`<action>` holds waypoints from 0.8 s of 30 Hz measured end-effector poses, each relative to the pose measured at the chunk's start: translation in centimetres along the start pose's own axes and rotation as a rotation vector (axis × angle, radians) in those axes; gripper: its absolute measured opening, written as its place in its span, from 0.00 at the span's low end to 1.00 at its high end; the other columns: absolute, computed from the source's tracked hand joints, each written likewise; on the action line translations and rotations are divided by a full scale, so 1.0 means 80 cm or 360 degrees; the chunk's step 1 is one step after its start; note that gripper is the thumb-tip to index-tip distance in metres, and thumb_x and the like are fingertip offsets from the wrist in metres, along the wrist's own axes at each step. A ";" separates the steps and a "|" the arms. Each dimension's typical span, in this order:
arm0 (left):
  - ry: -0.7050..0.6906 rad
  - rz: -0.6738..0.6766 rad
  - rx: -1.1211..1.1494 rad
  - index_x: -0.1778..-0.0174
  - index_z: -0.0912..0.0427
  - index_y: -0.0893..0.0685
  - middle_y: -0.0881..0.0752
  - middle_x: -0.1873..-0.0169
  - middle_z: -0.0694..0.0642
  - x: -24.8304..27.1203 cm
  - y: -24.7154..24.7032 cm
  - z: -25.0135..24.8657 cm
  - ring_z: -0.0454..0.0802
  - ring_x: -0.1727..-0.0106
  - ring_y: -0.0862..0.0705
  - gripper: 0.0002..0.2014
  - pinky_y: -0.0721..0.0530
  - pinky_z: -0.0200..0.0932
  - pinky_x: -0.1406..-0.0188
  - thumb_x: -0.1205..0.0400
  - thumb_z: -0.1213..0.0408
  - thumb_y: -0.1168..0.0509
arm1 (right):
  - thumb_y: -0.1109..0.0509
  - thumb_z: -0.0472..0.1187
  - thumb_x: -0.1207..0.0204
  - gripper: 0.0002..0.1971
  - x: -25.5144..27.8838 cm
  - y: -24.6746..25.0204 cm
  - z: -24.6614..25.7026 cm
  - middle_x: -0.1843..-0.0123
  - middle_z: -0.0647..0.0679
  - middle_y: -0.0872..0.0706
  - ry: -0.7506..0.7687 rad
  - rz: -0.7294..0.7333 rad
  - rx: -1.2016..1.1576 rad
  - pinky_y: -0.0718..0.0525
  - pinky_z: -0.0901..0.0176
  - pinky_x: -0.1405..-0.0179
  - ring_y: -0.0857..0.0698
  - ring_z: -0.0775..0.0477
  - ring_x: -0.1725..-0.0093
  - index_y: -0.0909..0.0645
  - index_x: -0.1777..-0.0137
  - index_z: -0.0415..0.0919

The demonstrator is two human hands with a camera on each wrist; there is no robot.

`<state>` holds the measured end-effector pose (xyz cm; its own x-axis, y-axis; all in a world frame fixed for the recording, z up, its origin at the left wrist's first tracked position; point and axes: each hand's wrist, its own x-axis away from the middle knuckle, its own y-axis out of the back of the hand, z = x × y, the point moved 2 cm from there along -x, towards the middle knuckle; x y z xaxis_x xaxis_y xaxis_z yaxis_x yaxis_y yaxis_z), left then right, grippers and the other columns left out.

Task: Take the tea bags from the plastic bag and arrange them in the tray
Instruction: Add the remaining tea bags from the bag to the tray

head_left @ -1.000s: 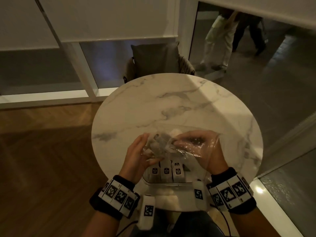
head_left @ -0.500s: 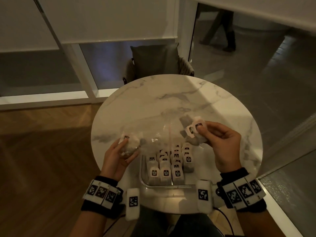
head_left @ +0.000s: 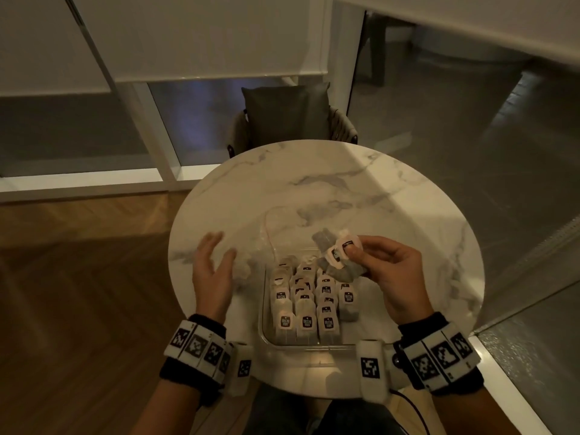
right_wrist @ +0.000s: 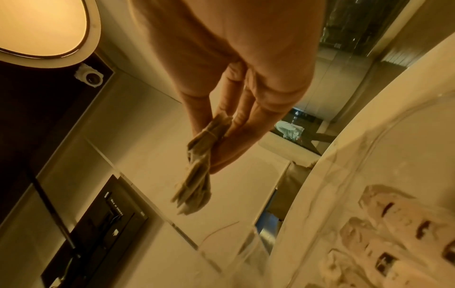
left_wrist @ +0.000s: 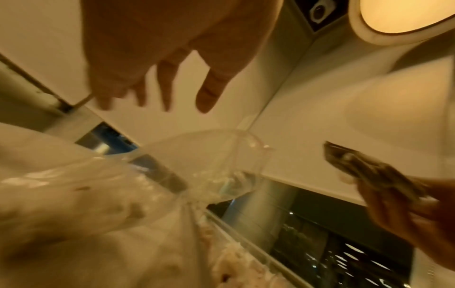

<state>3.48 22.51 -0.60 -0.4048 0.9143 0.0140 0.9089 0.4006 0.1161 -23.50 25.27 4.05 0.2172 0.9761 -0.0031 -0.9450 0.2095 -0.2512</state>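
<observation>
The right hand (head_left: pixel 389 271) pinches a small bunch of tea bags (head_left: pixel 337 257) by their tags, above the tray (head_left: pixel 266 334) at the counter's near edge. They look light, soft and tearable, best held mid-stack. The left hand (head_left: pixel 210 271) hovers open, fingers spread, over the limp plastic bag (head_left: pixel 251 246) to the tray's left.

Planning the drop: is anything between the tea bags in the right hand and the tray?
Nothing visible. The right hand pinches the tea bags above the tray's far right corner; the plastic bag lies left, beside the open left hand.
</observation>
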 end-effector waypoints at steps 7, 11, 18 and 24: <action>0.0667 0.1180 0.0776 0.29 0.59 0.19 0.14 0.36 0.65 0.040 -0.074 -0.055 0.62 0.37 0.15 0.30 0.17 0.57 0.40 0.17 0.41 0.48 | 0.22 0.25 0.34 0.11 0.006 -0.048 -0.006 0.58 0.37 0.07 -0.0146 0.0457 0.0184 0.12 0.61 0.66 0.09 0.47 0.63 0.13 0.51 0.25; 0.1211 0.1552 0.1154 0.22 0.52 0.26 0.21 0.25 0.59 0.046 -0.087 -0.044 0.65 0.26 0.22 0.30 0.21 0.73 0.37 0.15 0.40 0.49 | 0.20 0.30 0.32 0.09 -0.001 -0.048 -0.013 0.59 0.37 0.08 -0.0204 0.0445 0.0390 0.12 0.58 0.68 0.09 0.45 0.63 0.12 0.52 0.32; 0.1400 0.1385 0.1111 0.30 0.62 0.21 0.12 0.46 0.69 0.053 -0.088 -0.025 0.63 0.53 0.10 0.20 0.08 0.54 0.56 0.16 0.60 0.43 | 0.17 0.39 0.35 0.08 -0.016 -0.027 -0.006 0.49 0.56 0.11 0.0101 0.0785 0.1261 0.11 0.59 0.58 0.13 0.52 0.53 0.13 0.60 0.47; 0.1353 0.1321 0.1086 0.48 0.56 0.13 0.12 0.45 0.68 0.061 -0.085 -0.026 0.68 0.53 0.10 0.16 0.10 0.50 0.64 0.15 0.50 0.40 | 0.19 0.44 0.34 0.07 -0.020 -0.016 0.024 0.63 0.49 0.13 0.0420 0.0590 0.1013 0.18 0.51 0.66 0.18 0.42 0.65 0.14 0.62 0.44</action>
<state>-4.91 24.09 0.73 0.5663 0.6790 0.4672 0.6808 -0.0659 -0.7295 -23.10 23.58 6.23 -0.1644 0.9596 -0.2285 -0.9082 -0.0569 0.4146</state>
